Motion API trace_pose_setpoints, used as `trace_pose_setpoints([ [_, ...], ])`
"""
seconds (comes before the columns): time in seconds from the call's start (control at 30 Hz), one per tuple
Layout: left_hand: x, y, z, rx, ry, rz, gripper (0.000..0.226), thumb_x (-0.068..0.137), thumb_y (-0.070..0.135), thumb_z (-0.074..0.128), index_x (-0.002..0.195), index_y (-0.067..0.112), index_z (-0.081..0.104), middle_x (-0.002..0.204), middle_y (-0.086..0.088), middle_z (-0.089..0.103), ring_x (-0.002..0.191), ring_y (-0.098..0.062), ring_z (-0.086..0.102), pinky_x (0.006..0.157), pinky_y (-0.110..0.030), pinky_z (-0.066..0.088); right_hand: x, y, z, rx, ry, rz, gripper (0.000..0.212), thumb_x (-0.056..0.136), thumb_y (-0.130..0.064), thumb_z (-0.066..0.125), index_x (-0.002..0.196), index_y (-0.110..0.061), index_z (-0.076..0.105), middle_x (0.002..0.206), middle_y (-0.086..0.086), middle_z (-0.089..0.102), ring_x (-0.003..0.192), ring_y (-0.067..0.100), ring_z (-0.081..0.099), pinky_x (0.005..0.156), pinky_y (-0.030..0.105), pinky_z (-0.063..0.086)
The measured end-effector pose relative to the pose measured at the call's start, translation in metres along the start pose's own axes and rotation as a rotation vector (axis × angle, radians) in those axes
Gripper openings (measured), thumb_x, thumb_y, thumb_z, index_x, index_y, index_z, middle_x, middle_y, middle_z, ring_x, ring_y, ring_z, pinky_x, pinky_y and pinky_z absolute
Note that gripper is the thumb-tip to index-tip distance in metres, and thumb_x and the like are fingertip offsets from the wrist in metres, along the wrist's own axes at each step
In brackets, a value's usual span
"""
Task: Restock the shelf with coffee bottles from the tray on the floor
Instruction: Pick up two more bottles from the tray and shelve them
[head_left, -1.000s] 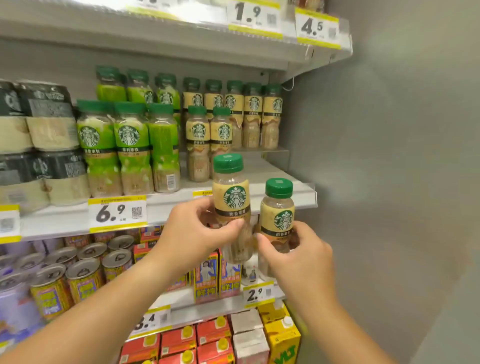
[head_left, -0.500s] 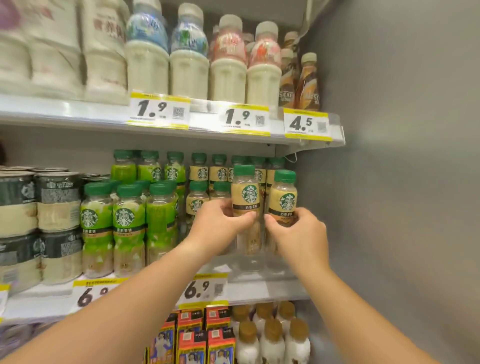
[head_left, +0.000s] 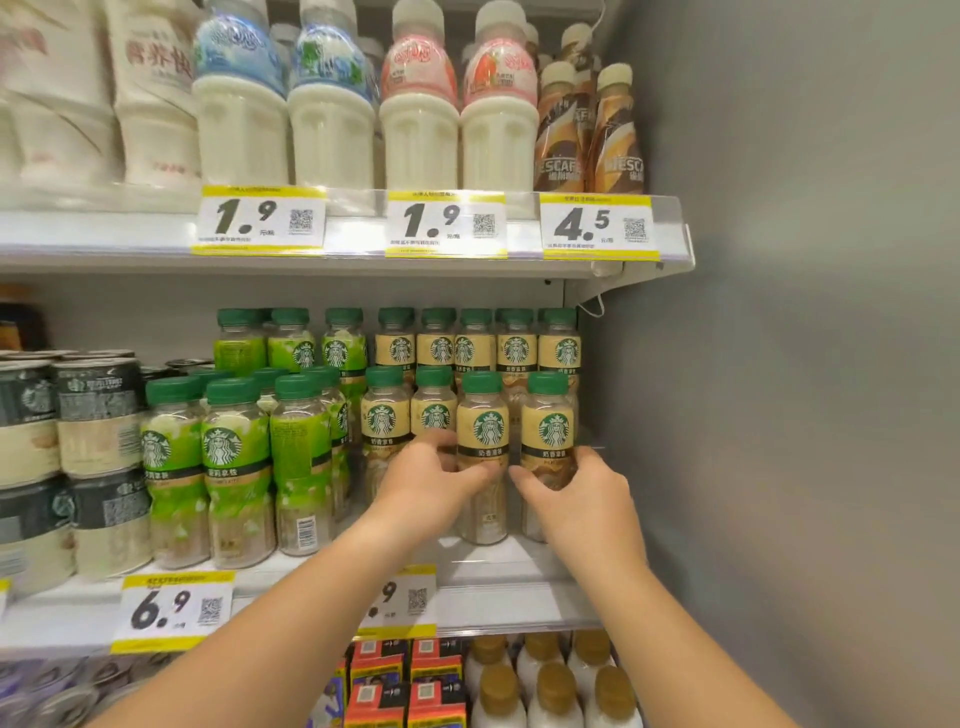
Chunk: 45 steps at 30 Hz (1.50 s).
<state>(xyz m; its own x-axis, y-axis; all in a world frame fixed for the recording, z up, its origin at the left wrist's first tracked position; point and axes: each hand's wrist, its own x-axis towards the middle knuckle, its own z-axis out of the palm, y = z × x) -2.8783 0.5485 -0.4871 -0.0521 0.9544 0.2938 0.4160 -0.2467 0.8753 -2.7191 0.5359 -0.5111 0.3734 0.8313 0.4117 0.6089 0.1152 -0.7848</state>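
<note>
The fingers (head_left: 470, 470) of the left hand (head_left: 428, 488) were curled around the lower body of a beige-labelled coffee bottle (head_left: 483, 447), thumb across its near face just under the label. The fingers (head_left: 524, 480) of the right hand (head_left: 582, 499) were wrapped the same way around a second beige coffee bottle (head_left: 550, 441) just to its right, gripping it below the label. Both bottles stood upright with green caps, side by side and nearly touching, their bases on or just above the right end of the middle shelf (head_left: 519, 587); which of the two could not be told, as the hands hid part of them.

Just behind and to the left stood more beige coffee bottles (head_left: 384, 421), with a further row (head_left: 475, 343) at the far back of the shelf. Left of these were green-labelled bottles (head_left: 228, 457), and beyond them stacked dark cans (head_left: 93, 415) at the left edge. Yellow-edged price tags (head_left: 174, 608) hung on the shelf's near lip.

On the shelf above stood large white milk-drink bottles (head_left: 332, 114) and, at its right end, brown Nescafé bottles (head_left: 561, 135). Below the middle shelf, red cartons (head_left: 382, 665) and white bottles with tan caps (head_left: 550, 686) showed between the forearms. A grey wall (head_left: 779, 364) closed the right side.
</note>
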Motion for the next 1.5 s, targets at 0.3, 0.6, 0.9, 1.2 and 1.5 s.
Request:
trace_pose_setpoints([
  [0.3, -0.032, -0.005, 0.007, 0.329, 0.08, -0.069, 0.057, 0.067, 0.05, 0.088, 0.097, 0.016, 0.053, 0.092, 0.005, 0.058, 0.085, -0.016, 0.056, 0.063, -0.025, 0.043, -0.011, 0.007, -0.013, -0.118, -0.131, -0.019, 0.047, 0.078, -0.045, 0.072, 0.117, -0.019, 0.064, 0.107, 0.001, 0.069, 0.095, 0.023, 0.067, 0.083, 0.04, 0.06],
  [0.6, -0.015, -0.004, 0.02, 0.422, 0.097, -0.087, 0.041, 0.077, 0.036, 0.084, 0.061, 0.012, 0.054, 0.065, -0.002, 0.056, 0.059, -0.021, 0.052, 0.048, -0.028, 0.036, 0.008, 0.009, -0.004, -0.047, -0.18, -0.019, 0.036, 0.081, -0.035, 0.076, 0.109, -0.013, 0.072, 0.101, 0.004, 0.073, 0.092, 0.024, 0.069, 0.084, 0.044, 0.06],
  [0.9, -0.01, -0.002, 0.024, 0.41, 0.139, -0.101, 0.033, 0.08, 0.03, 0.083, 0.073, 0.01, 0.059, 0.073, -0.002, 0.057, 0.07, -0.025, 0.056, 0.06, -0.03, 0.044, 0.02, 0.011, 0.014, -0.073, -0.183, 0.001, 0.053, 0.081, -0.043, 0.075, 0.127, -0.017, 0.064, 0.117, 0.004, 0.07, 0.104, 0.028, 0.067, 0.089, 0.045, 0.059],
  [1.2, -0.007, 0.005, 0.026, 0.443, 0.118, -0.103, 0.028, 0.083, 0.027, 0.081, 0.083, 0.009, 0.06, 0.089, -0.009, 0.061, 0.084, -0.028, 0.06, 0.068, -0.03, 0.045, 0.02, 0.01, 0.015, -0.141, -0.179, -0.001, 0.048, 0.085, -0.043, 0.073, 0.123, -0.016, 0.064, 0.12, 0.008, 0.068, 0.107, 0.03, 0.065, 0.09, 0.046, 0.057],
  [1.5, -0.005, 0.004, 0.03, 0.482, 0.135, -0.04, 0.029, 0.088, 0.022, 0.076, 0.106, 0.004, 0.063, 0.111, -0.015, 0.068, 0.107, -0.033, 0.065, 0.082, -0.037, 0.052, 0.017, 0.005, 0.012, -0.144, -0.184, 0.024, 0.045, 0.088, -0.04, 0.071, 0.126, -0.019, 0.062, 0.123, 0.006, 0.068, 0.109, 0.029, 0.064, 0.092, 0.045, 0.056],
])
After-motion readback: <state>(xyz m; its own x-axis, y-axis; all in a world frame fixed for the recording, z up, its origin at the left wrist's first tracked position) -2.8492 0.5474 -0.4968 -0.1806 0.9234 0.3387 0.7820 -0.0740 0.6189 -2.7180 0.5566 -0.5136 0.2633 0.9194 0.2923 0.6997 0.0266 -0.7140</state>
